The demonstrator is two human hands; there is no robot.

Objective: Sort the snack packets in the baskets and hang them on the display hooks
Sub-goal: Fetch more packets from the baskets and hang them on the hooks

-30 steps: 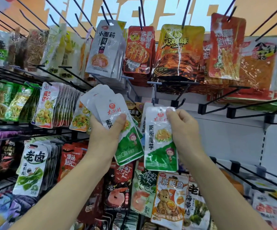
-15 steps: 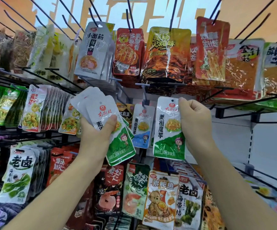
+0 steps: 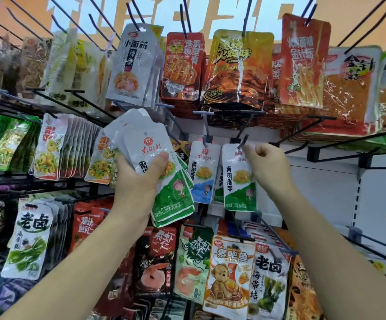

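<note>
— Where is the green-and-white packet (image 3: 239, 181) found?
— At the tip of a black hook (image 3: 243, 141), its top pinched by the curled right hand (image 3: 267, 167).
— What is seen around it?
— One blue packet (image 3: 202, 172) is hung just beside it. A fanned stack (image 3: 145, 148), at least three packets, is gripped by the left hand (image 3: 139, 181).

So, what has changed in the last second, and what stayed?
The right hand carried its single green packet up and rightward, past the hanging blue packet, until its top reached the hook tip. The left hand still holds the stack of packets.
</note>
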